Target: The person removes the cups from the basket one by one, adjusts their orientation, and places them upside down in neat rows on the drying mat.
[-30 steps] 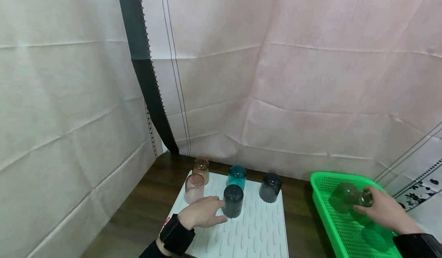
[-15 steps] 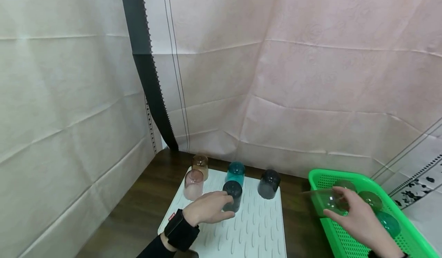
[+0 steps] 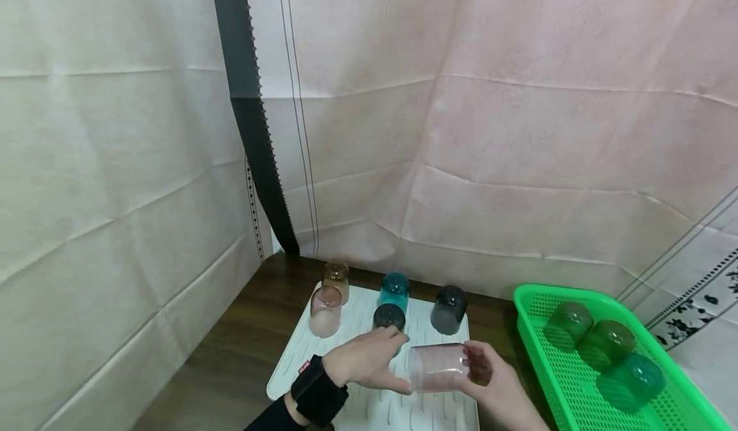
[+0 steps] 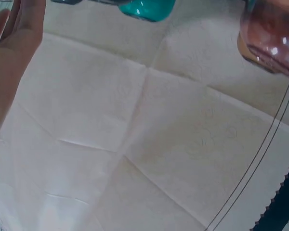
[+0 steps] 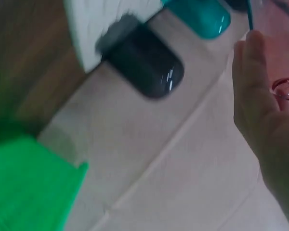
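My right hand (image 3: pixel 501 386) grips a pale pink see-through glass tumbler (image 3: pixel 432 367) round its base end. The tumbler is tilted onto its side over the white ribbed mat (image 3: pixel 415 412), its mouth turned towards my left hand (image 3: pixel 369 360). Thumb and fingers spread apart, the left hand reaches close to that mouth and holds nothing. Just beyond its fingertips stands a dark grey tumbler (image 3: pixel 389 316), upside down and partly hidden. Also upside down on the mat are a pink tumbler (image 3: pixel 325 312), an amber one (image 3: pixel 336 280), a teal one (image 3: pixel 394 290) and a black one (image 3: pixel 450 309).
A green perforated basket (image 3: pixel 536 354) stands on the wooden table (image 3: pixel 225 354) at the right. In it lie a greyish tumbler (image 3: pixel 567 325), a green one (image 3: pixel 606 344) and a teal one (image 3: pixel 631 383). Cloth walls (image 3: pixel 519 162) rise behind the table and at its left.
My right hand has lifted the pale pink tumbler out of the basket and carried it left over the mat. My left hand has shifted slightly right and nearer to me.
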Demonstrator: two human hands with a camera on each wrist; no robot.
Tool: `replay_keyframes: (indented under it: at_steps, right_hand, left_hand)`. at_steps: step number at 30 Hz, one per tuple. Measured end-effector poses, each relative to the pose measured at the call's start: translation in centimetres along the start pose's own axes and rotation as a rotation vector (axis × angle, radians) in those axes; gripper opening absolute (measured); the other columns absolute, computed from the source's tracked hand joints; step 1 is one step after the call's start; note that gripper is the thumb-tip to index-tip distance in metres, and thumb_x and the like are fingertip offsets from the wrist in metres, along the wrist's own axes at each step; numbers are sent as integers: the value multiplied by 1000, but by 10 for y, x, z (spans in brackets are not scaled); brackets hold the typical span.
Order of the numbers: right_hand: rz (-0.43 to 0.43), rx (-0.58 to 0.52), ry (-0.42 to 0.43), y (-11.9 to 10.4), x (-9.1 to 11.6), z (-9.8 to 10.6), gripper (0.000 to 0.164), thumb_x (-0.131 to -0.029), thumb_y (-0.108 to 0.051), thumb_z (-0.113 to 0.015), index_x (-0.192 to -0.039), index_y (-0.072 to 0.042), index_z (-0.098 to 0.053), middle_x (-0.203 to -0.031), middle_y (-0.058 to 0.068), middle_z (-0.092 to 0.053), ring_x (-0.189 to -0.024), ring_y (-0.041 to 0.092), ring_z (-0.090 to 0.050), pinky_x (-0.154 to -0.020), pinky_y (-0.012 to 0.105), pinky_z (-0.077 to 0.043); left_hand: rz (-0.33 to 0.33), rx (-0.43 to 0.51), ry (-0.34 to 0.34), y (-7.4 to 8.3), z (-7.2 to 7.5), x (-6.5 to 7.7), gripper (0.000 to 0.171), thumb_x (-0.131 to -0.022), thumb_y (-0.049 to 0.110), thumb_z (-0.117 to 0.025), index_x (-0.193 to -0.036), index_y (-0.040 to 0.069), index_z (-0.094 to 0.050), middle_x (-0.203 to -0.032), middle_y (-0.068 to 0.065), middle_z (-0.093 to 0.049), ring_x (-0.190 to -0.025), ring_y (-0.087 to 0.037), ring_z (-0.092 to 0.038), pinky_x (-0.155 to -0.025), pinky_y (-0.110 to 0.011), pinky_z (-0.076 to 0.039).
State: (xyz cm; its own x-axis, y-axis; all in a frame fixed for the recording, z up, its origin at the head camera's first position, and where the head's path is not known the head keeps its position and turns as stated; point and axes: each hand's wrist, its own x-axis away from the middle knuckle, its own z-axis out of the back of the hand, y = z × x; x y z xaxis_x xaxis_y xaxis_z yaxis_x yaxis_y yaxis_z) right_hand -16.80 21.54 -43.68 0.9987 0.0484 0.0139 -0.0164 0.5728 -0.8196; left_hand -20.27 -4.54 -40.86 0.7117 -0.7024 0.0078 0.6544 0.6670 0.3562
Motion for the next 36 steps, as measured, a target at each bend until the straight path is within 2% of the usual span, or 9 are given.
replay_keyframes:
  at_steps: [3,6,14,20,23,30,36]
  right_hand:
    - [-35,-99,-64,3,-2,-15,69,-75,-33,-80,-129,-5,-47,-118,14,-56,-95,25,-58,-78,41,-53]
    - [-39,-176,-109,5,-2,-24,69,-77,-30,-79,-131,-3,-44,-122,18,-53,-99,27,-58,-80,42,-52]
    - [-28,-304,-164,5,-1,-28,68,-82,-28,-75,-134,-1,-40,-126,21,-50,-108,35,-53,-83,42,-51]
    - [-3,-270,-205,0,-2,-22,67,-84,-28,-73,-133,0,-39,-126,21,-49,-108,35,-53,-85,42,-50]
    - [13,-259,-252,-3,-5,-17,66,-84,-27,-72,-134,-1,-37,-129,21,-46,-107,34,-52,-83,42,-50]
    - [186,-182,-372,-5,-19,-9,58,-86,-24,-70,-132,-3,-41,-129,22,-46,-107,35,-52,-75,39,-53]
    - [211,-170,-386,-2,-22,-11,52,-86,-21,-69,-127,-1,-44,-121,18,-51,-102,31,-53,-75,38,-53]
  left_hand:
    - [-12,12,-10,1,-6,-3,80,-76,60,-69,-134,8,-49,-114,1,-52,-99,-7,-49,-80,-24,-47]
    - [-16,23,-16,1,-9,-5,81,-73,60,-71,-133,9,-49,-112,2,-53,-98,-7,-48,-77,-24,-47]
    - [-8,37,-31,-3,-12,-9,69,-70,55,-77,-122,14,-55,-101,8,-50,-88,-4,-46,-69,-21,-45]
    - [-26,8,-12,-4,-10,-12,62,-72,55,-75,-116,14,-59,-97,9,-52,-85,-3,-47,-68,-20,-45]
    - [-40,9,0,-5,-10,-12,61,-72,55,-75,-115,15,-59,-98,10,-53,-85,-3,-47,-69,-20,-45]
    - [-99,-34,62,-4,-13,-12,61,-72,55,-74,-117,17,-58,-101,10,-53,-90,-2,-49,-72,-19,-44]
    - [-82,36,30,-5,-11,-15,63,-73,53,-75,-121,17,-57,-103,10,-53,-90,-1,-48,-72,-19,-45]
